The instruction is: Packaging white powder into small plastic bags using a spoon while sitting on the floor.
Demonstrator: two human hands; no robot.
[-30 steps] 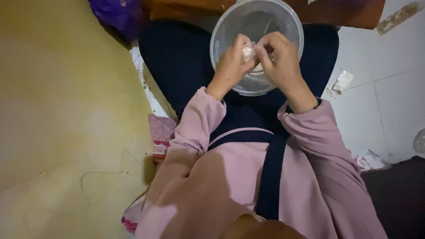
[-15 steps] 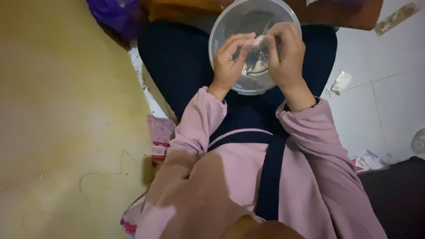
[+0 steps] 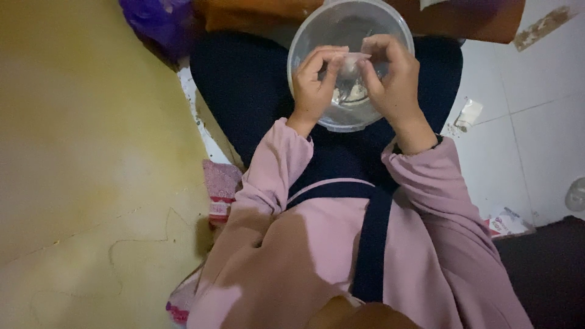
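Both hands, left hand [image 3: 314, 82] and right hand [image 3: 393, 79], pinch a small pale piece [image 3: 353, 58] over the clear bowl [image 3: 304, 36] on the lap, so bits drop in

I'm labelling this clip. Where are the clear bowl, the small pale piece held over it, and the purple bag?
bowl [image 3: 390, 24]: head view, bare far rim.
pale piece [image 3: 355, 56]: head view, its middle, between both hands' fingertips.
purple bag [image 3: 155, 21]: head view, its crumpled middle.
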